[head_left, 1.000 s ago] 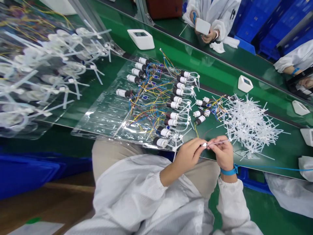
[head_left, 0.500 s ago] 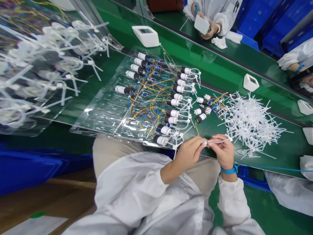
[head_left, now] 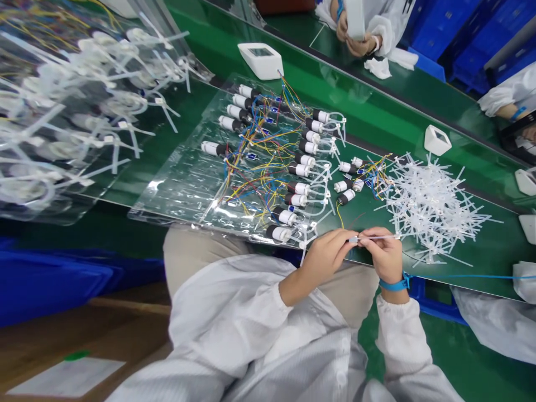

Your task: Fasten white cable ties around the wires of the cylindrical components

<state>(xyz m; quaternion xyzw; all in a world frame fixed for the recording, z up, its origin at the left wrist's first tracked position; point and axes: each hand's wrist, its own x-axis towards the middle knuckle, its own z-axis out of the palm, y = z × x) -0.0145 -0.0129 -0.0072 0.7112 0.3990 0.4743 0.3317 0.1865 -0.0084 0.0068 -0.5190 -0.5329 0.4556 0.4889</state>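
Note:
In front of my lap, at the near edge of the green bench, both hands meet at the fingertips. My left hand (head_left: 324,257) is closed in a pinch on a small whitish piece at one end of a thin white cable tie (head_left: 383,237). My right hand (head_left: 384,258) pinches the same cable tie, whose head sticks out to the right. What lies between the fingertips is partly hidden. Just beyond the hands, several loose black-and-white cylinders with wires (head_left: 347,196) lie together. A heap of white cable ties (head_left: 433,209) spreads to their right.
A clear plastic tray (head_left: 167,192) holds rows of wired cylinders, many with looped ties. Stacked trays with more tied parts (head_left: 84,111) stand at left. White devices with screens (head_left: 262,60) line the back ledge. Across it, a co-worker's hands (head_left: 355,44) hold a white device.
The view has shifted slightly. My fingers have turned the cable tie so it lies straighter and more level. Across the bench, the co-worker has tilted the white device upright.

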